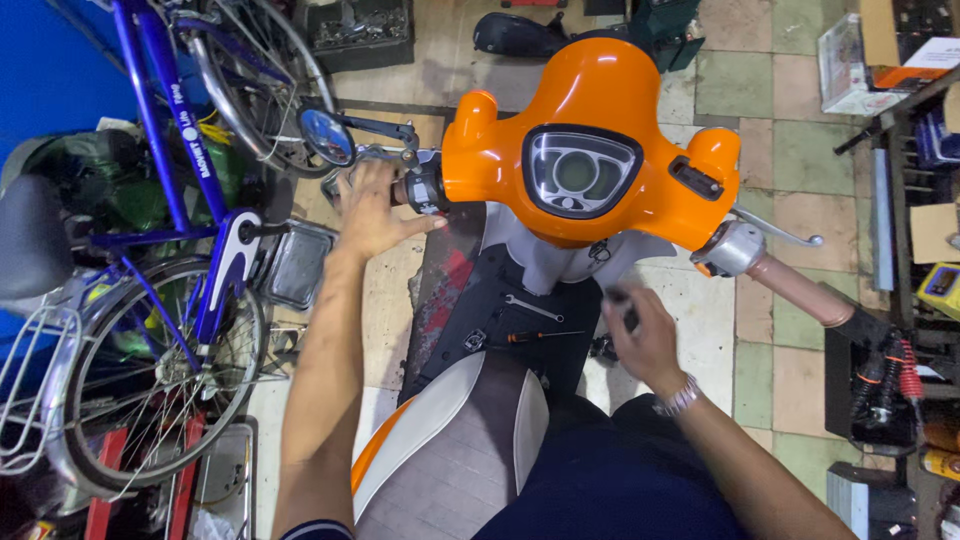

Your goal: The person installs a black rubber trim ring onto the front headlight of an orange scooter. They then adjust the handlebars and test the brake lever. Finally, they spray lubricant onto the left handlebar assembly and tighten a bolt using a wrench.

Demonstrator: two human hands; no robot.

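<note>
Left hand (372, 212): fingers spread wide, palm on the scooter's left grip (405, 190)
Right hand (645, 335): fingers curled round a small dark tool (622, 300), blurred, near the floorboard
Floorboard: spanner (533, 308), screwdriver (535, 336)

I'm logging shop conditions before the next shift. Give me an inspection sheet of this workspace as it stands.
Surface: black footboard of an orange scooter, seen from the seat.
Job's things: left handlebar grip; a small dark object, blurred, in the right hand.
Clutter: spanner and screwdriver lying loose on the footboard.
Grippers: left hand rests on the left grip, fingers spread; right hand closed around the dark object, low beside the footboard.
Cables: red coiled lead at the right edge.
Surroundings: blue bicycle on the left, tiled floor, cardboard boxes and shelving on the right.
</note>
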